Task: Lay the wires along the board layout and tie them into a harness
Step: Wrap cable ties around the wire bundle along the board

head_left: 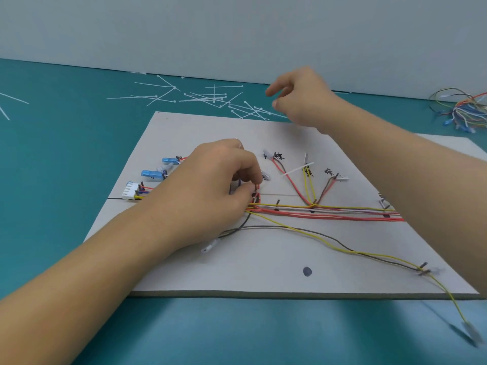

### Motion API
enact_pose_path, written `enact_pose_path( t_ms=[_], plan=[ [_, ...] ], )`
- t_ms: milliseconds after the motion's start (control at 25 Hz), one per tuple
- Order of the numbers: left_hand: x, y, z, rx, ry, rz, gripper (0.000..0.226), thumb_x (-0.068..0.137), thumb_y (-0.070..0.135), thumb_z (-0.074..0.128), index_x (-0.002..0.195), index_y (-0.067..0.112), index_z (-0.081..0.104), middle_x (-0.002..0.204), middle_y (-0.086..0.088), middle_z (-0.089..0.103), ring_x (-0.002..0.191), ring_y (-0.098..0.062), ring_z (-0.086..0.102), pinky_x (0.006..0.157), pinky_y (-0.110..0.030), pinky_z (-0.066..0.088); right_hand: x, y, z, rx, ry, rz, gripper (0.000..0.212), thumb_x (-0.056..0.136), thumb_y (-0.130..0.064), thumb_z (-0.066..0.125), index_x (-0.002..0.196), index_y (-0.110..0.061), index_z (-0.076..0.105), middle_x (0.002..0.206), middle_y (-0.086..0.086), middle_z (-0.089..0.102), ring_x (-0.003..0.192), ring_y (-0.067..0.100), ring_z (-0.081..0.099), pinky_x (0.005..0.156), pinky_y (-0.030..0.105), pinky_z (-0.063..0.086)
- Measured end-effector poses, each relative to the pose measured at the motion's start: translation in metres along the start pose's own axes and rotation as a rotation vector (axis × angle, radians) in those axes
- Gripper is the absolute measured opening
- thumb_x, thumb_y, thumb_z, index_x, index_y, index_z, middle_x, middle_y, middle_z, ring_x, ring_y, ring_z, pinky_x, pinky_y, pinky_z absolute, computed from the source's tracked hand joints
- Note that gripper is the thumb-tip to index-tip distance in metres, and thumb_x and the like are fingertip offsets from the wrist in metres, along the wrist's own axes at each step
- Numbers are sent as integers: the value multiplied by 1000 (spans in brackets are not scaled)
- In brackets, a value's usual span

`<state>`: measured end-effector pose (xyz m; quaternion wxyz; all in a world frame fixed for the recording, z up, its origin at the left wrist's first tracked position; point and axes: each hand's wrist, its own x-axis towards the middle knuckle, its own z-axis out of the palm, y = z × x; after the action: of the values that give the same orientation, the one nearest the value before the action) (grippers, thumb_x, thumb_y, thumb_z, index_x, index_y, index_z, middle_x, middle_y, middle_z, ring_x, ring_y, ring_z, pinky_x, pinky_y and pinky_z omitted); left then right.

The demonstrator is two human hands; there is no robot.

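Left hand: the left hand (210, 191) rests on the board (263, 272), thumb and fingertips pinched narrow on a red wire (257, 186) where it turns up out of the wire bundle (329, 212)
Right hand: the right hand (303, 98) hovers beyond the board's far edge, fingers loosely curled and parted, holding nothing that shows
Wires: the bundle's long axis runs left to right across the middle of the board, from the left pinch toward the right edge; a yellow wire (329, 245) and a dark wire (290, 229) stray toward the near right corner
Cable ties: the loose cable ties (210, 98) lie on the teal table (66, 154), just left of the right hand and well apart from the left
One tie on the board: a white cable tie (297, 169) lies slanted by the upper branches, probably loose, though the view is too soft to be sure
Key relation: the ties lie leftward of the right hand's fingertips, so the right hand is the nearer one to fetch, while the left marks the tying spot
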<state>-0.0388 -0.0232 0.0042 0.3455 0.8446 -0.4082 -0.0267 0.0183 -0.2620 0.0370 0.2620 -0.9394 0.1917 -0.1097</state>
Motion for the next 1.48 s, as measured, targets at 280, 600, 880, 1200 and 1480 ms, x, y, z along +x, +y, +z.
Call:
enact_pose_path(
  t_ms=[280,600,880,1200,1480],
  plan=[
    [-3,-5,2,-9,16,18,12,91,22,68,95,31,76,91,12,60,91,-5,59,84,-34,50,48,15,42,-80,49,3,25,86,-9,74,101,-28,78,105,3,71,100,25,68,96,40,56],
    [-2,-6,1,-1,10,26,14,93,23,66,97,33,74,92,14,58,92,-5,58,82,-35,51,41,15,19,-235,122,-31,20,89,-3,59,89,-19,72,105,12,73,99,34,68,90,44,58],
    [0,-8,-6,-22,299,1,16,88,15,63,89,28,72,95,9,59,88,-4,58,74,-19,46,-75,-4,-49,-156,1,-97,16,95,-22,67,80,-23,73,70,-7,72,72,13,69,59,23,44],
    [-5,0,-12,8,112,113,6,83,29,70,82,34,73,93,12,59,95,-12,52,80,-17,40,-141,19,-47,58,-1,-177,26,99,-11,62,80,-29,66,77,-11,72,68,4,68,68,31,54],
    [-7,1,-8,53,-115,144,10,78,45,70,79,40,78,91,16,57,96,-11,52,82,-33,40,-148,30,-38,105,8,-283,21,94,-15,69,81,-30,71,74,-9,72,69,10,69,67,31,56]
  ],
)
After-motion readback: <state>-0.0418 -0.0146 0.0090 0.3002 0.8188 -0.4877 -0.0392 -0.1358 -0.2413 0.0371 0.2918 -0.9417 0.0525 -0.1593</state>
